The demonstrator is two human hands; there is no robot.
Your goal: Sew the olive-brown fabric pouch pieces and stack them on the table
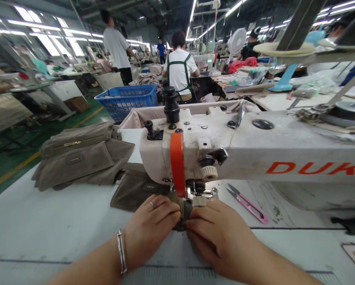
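A dark olive fabric piece (130, 194) with a small label lies under the head of the white sewing machine (239, 130). My left hand (155, 221) is closed on its near edge, fingertips pinched together just left of the presser foot. From the other side my right hand (216, 233) grips the same edge, thumb and fingers bent close to the needle area. A strip along this edge runs between the two hands. The needle itself is hidden behind the orange guard (177, 164) and my fingers.
To the left lies a stack of olive fabric pieces (79, 158), one with a zipper. Pink thread snips (249, 204) rest right of the needle area. Behind the machine stand a fabric-lined bin (136, 118) and a blue basket (130, 99). A person (179, 67) sits beyond.
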